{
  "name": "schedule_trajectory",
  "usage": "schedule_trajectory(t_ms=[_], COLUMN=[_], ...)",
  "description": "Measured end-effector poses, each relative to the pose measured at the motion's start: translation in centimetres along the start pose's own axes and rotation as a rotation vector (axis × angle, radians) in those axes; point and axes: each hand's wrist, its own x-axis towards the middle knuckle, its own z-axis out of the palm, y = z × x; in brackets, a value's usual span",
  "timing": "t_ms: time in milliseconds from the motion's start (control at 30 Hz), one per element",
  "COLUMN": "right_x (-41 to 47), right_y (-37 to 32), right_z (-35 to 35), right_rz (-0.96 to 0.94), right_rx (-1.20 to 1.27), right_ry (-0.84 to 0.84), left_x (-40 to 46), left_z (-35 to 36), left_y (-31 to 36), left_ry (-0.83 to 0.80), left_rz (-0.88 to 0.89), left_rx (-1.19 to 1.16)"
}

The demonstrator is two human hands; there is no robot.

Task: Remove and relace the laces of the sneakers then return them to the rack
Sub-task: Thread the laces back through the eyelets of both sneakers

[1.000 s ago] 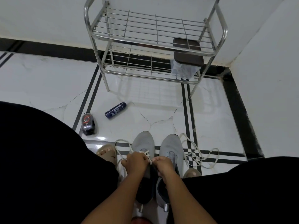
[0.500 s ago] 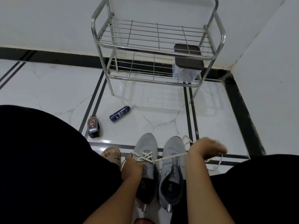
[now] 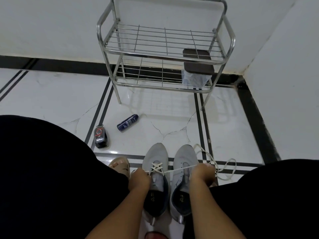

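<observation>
1. 2 sneakers (image 3: 155, 163) are pale grey with navy collars; their lace (image 3: 178, 169) is cream.
2. The floor (image 3: 57, 99) is glossy white marble with black stripes.
3. The far rack (image 3: 165, 42) is silver; the box lid (image 3: 198, 62) is dark brown.
4. A navy bottle (image 3: 127, 122) has white print.
</observation>
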Motion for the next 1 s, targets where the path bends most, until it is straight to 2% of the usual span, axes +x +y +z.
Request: schedule_trajectory(t_ms=[33,100,167,233,333,400,633,767,833,900,1000], right_x=[0.5,-0.2,-1.6,-3.0,-4.2,-4.4,-4.1,-4.0,-3.9,-3.8,-3.9], right_y=[-0.5,-0.9,0.0,0.9,2.1,2.5,1.9,2.2,2.1,1.6,0.0], right_z=[-0.7,-0.7,0.6,1.9,2.9,3.4,3.6,3.8,3.7,3.6,3.6], right_rz=[0.070,0.048,-0.181,-0.441,-0.640,-0.627,-0.485,-0.452,-0.428,-0.378,-0.400], right_rx=[0.119,0.127,-0.058,-0.316,-0.633,-0.696,-0.694,-0.696,-0.611,-0.424,-0.276], right_ry=[0.054,0.027,-0.080,-0.269,-0.530,-0.580,-0.465,-0.494,-0.501,-0.474,-0.438], left_x=[-0.1,-0.3,-0.4,0.1,0.5,0.6,1.1,0.6,0.6,0.8,1.6], left_z=[0.0,0.1,0.0,-0.1,-0.4,-0.5,-0.4,0.0,-0.3,-1.0,-1.4], left_y=[0.1,0.4,0.5,0.5,0.5,0.6,0.3,0.4,0.2,0.2,0.5], left_ry=[0.000,0.003,0.011,0.005,-0.047,-0.054,0.037,0.094,0.167,0.262,0.259], left_rz=[0.012,0.032,0.075,0.154,0.201,0.198,0.082,-0.008,-0.131,-0.253,-0.209], left_rx=[0.009,-0.004,-0.025,0.017,0.099,0.110,0.044,-0.019,-0.215,-0.446,-0.444])
